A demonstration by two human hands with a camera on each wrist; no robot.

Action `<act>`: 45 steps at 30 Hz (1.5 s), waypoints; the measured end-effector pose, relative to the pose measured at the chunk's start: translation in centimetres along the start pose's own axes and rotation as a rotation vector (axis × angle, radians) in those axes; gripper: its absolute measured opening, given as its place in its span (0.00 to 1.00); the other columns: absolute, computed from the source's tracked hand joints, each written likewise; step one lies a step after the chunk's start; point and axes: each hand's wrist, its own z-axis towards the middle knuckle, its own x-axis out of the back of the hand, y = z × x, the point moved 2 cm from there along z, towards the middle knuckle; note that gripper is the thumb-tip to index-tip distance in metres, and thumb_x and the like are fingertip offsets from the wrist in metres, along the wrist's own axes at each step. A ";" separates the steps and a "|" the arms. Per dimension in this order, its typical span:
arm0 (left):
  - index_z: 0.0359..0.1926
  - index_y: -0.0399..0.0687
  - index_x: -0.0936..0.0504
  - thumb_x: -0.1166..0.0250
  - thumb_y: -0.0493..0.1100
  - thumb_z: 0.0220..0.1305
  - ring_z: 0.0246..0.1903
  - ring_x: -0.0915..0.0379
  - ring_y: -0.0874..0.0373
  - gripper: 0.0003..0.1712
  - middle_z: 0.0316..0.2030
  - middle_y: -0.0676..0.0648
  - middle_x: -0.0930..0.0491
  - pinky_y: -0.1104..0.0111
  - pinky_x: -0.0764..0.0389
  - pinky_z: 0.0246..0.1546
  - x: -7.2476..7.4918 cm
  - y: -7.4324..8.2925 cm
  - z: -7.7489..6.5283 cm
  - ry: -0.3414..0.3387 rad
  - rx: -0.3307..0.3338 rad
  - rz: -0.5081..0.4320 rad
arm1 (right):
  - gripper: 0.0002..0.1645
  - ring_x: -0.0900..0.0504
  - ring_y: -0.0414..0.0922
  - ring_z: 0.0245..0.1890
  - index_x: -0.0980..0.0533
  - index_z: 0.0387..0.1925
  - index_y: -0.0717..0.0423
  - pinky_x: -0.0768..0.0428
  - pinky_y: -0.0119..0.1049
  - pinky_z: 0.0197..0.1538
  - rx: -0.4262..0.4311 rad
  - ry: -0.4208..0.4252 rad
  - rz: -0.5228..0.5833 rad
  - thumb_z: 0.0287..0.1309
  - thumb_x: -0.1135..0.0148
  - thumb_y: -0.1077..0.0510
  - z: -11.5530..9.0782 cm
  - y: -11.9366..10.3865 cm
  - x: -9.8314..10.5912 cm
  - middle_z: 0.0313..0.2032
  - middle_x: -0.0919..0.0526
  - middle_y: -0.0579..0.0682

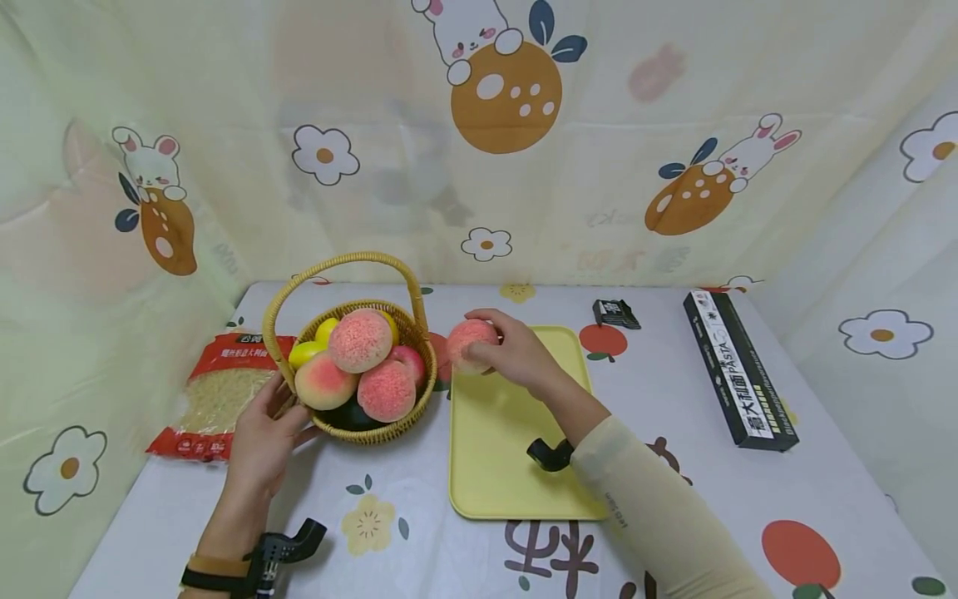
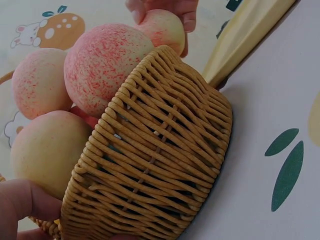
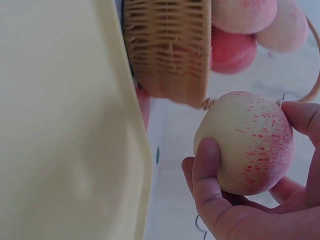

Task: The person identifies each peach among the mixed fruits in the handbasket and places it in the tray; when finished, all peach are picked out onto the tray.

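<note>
My right hand (image 1: pixel 516 353) grips a pink-speckled peach (image 1: pixel 473 344) above the far left corner of the yellow tray (image 1: pixel 516 466); in the right wrist view the fingers curl round the peach (image 3: pixel 245 142). The wicker basket (image 1: pixel 382 431) stands left of the tray, its handle arching over. Several peaches (image 1: pixel 361 339) are heaped in it, with yellow fruit (image 1: pixel 304 353), a redder fruit (image 1: pixel 408 361) and something dark below. My left hand (image 1: pixel 265 433) holds the basket's near left rim, thumb at the edge in the left wrist view; its other fingers are partly hidden.
A red-ended bag of pasta (image 1: pixel 232 391) lies left of the basket, partly behind my left hand. On the right lies a long black pasta box (image 1: pixel 737 370). A small black packet (image 1: pixel 616 314) sits beyond the tray. A patterned curtain (image 1: pixel 389 166) hangs behind the table.
</note>
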 end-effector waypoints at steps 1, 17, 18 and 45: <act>0.85 0.70 0.50 0.38 0.44 0.78 0.73 0.31 0.43 0.45 0.83 0.45 0.44 0.60 0.12 0.55 0.0 0.0 0.0 0.001 0.000 0.000 | 0.33 0.16 0.48 0.42 0.26 0.71 0.42 0.09 0.53 0.51 -0.005 0.003 -0.001 0.64 0.34 0.53 0.1 0.1 0.2 0.52 0.15 0.56; 0.86 0.65 0.49 0.41 0.41 0.78 0.73 0.31 0.44 0.43 0.83 0.46 0.44 0.61 0.10 0.54 0.3 0.2 0.0 -0.010 -0.015 -0.017 | 0.35 0.19 0.51 0.50 0.29 0.74 0.48 0.09 0.44 0.48 -0.138 0.084 -0.065 0.66 0.39 0.51 1.4 3.9 2.8 0.64 0.21 0.59; 0.86 0.65 0.49 0.40 0.41 0.78 0.72 0.31 0.44 0.44 0.83 0.46 0.44 0.61 0.10 0.53 0.3 0.2 0.0 -0.010 -0.014 -0.015 | 0.36 0.19 0.51 0.51 0.30 0.75 0.48 0.09 0.44 0.48 -0.144 0.088 -0.069 0.66 0.39 0.51 1.5 4.0 2.8 0.64 0.21 0.58; 0.86 0.67 0.50 0.39 0.44 0.78 0.74 0.32 0.44 0.44 0.84 0.46 0.44 0.58 0.13 0.57 0.1 0.2 -0.2 0.007 -0.011 0.004 | 0.40 0.23 0.54 0.61 0.31 0.76 0.47 0.14 0.45 0.53 -0.095 0.050 -0.243 0.64 0.36 0.47 4.4 3.8 1.0 0.71 0.23 0.54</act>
